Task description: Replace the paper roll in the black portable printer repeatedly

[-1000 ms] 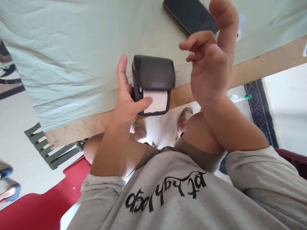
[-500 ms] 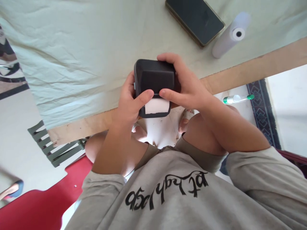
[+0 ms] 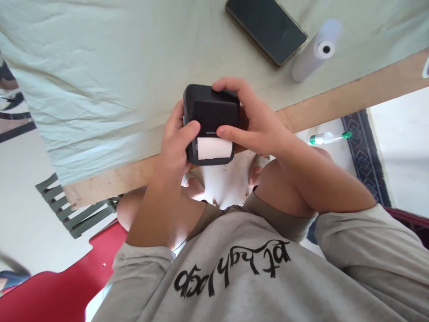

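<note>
Between both hands is a small black thermal receipt printer, held over the table's near edge. A strip of white paper shows at its end toward me. My left hand is closed round the printer's left side, its thumb on the top near the paper. On the right side my right hand grips it, with the thumb beside the small printed lettering and the index finger over the far corner. The undersides of the printer and most other fingers are hidden.
A dark phone lies on the pale cloth covering the table. Beside it stands a white paper roll. Below the wooden table edge are a clear bottle with green ends, a red chair and a green slatted rack.
The printer and both hands have shifted slightly left in view. My left thumb has slid left, away from the right thumb, uncovering more of the lettering and paper.
</note>
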Demonstrator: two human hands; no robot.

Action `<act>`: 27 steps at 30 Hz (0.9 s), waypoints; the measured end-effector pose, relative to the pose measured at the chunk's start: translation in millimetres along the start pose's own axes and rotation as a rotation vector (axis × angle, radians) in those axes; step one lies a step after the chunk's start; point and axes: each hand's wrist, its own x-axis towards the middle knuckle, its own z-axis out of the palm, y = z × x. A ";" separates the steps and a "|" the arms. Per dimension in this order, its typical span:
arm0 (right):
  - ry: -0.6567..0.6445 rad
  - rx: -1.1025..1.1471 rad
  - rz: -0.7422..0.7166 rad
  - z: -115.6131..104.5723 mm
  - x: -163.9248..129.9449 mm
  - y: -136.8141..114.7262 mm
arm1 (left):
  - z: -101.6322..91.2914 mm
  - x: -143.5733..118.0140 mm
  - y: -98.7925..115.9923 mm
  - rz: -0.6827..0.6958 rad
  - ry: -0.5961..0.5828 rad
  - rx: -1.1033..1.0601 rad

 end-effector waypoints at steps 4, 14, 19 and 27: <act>0.067 -0.159 -0.115 -1.4 0.3 3.6 | 11.7 -1.0 9.7 -0.079 0.086 -0.083; 0.052 -0.274 -0.185 -2.2 0.7 5.1 | 12.3 -2.9 14.4 -0.111 0.173 -0.020; 0.038 -0.270 -0.157 -2.1 0.5 4.2 | 3.7 -0.2 7.3 -0.074 0.115 -0.012; 0.021 -0.273 -0.124 -1.3 -0.7 3.5 | -6.8 3.2 -3.5 -0.025 0.073 0.012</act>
